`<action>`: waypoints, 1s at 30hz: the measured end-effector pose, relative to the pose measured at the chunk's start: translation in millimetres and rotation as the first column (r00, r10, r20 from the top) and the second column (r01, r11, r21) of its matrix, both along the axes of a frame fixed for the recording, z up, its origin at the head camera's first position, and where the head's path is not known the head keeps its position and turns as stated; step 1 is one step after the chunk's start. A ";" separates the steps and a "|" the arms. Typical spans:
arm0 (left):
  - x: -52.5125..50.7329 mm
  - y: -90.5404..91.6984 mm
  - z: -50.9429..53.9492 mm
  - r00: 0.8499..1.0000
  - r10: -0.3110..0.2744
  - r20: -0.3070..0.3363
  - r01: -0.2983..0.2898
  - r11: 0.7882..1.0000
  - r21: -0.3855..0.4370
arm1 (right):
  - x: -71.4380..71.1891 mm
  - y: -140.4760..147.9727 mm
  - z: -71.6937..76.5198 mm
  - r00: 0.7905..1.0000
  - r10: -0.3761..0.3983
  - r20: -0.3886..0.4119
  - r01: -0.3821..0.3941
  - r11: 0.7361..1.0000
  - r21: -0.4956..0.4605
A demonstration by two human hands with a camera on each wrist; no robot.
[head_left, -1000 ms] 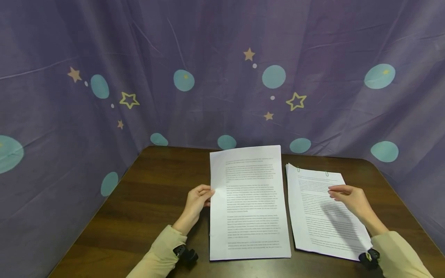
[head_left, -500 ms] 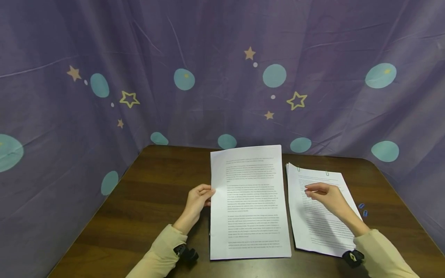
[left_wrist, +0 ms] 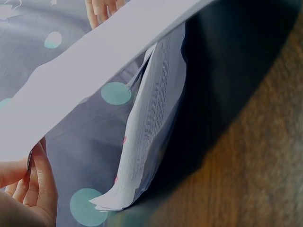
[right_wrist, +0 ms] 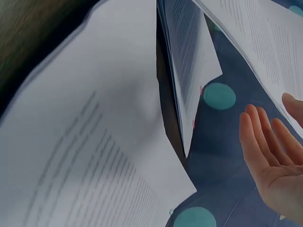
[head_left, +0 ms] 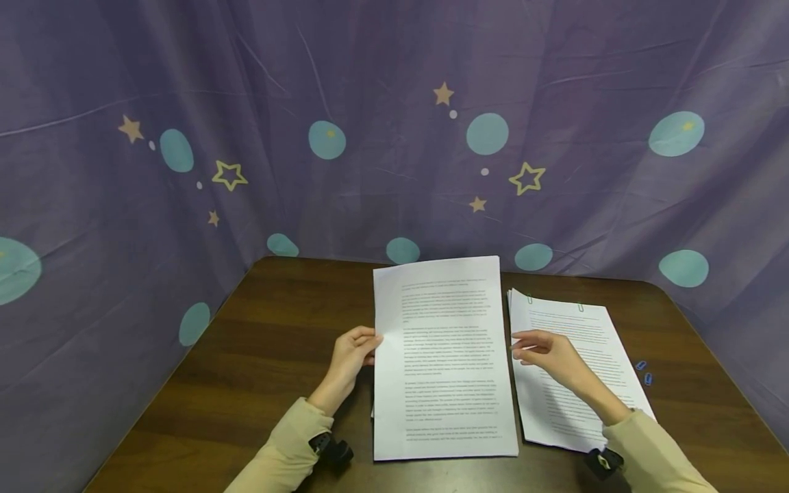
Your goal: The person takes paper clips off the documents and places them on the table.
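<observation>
A thick stack of printed paper (head_left: 440, 359) is raised above the dark table in the head view. My left hand (head_left: 351, 356) pinches its left edge between thumb and fingers, as the left wrist view also shows. Over a second paper stack (head_left: 573, 383), my right hand (head_left: 551, 356) hovers with its fingertips close to the raised stack's right edge. In the right wrist view, the right hand (right_wrist: 274, 161) shows loosely bent fingers and a thumb standing apart; no held thing is visible. Beneath the raised stack lies another paper stack (left_wrist: 147, 123) with pinkish-red clips, mostly hidden from above.
Two blue paper clips (head_left: 644, 372) lie on the wooden table (head_left: 283, 315) to the right of the right-hand stack. Green clips (head_left: 580, 308) sit on that stack's top edge. A patterned purple curtain (head_left: 382, 192) surrounds the table's back and sides.
My right hand has moved left across the right-hand stack to near the raised stack's edge, uncovering the blue paper clips. My left hand keeps its grip in the same place.
</observation>
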State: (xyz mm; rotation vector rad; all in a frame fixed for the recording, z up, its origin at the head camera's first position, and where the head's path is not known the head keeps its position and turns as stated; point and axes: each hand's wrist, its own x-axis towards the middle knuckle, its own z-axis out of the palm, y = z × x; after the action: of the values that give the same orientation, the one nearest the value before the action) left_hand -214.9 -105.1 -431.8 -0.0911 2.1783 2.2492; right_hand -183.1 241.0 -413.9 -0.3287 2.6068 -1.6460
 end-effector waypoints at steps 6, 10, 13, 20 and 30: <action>-0.4 -1.3 0.6 1.000 0.012 0.001 -0.012 1.000 -0.002 | -1.3 -10.3 -3.2 0.998 0.036 0.055 -0.033 0.997 -0.065; -1.0 -3.7 0.3 1.000 0.021 0.007 -0.021 1.000 -0.002 | -2.7 -17.1 -5.5 0.996 0.064 0.063 -0.057 0.993 -0.104; -1.1 -7.6 -0.2 1.000 0.028 0.009 -0.028 1.000 -0.013 | -4.0 -22.4 -6.8 0.994 0.085 0.063 -0.076 0.990 -0.120; 0.6 -23.6 1.3 0.999 0.039 0.012 -0.038 0.998 -0.043 | -7.4 -40.2 -6.1 0.994 0.098 0.055 -0.090 0.986 -0.140; -0.5 -53.8 6.8 0.996 0.079 0.031 -0.075 0.990 -0.117 | -16.9 -73.2 -7.6 0.993 0.099 0.056 -0.087 0.979 -0.186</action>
State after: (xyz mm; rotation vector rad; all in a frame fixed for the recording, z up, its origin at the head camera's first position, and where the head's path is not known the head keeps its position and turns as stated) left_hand -215.4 -158.9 -425.0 -0.2176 2.3247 2.1393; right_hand -200.0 167.8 -421.5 -0.3912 2.3602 -1.8362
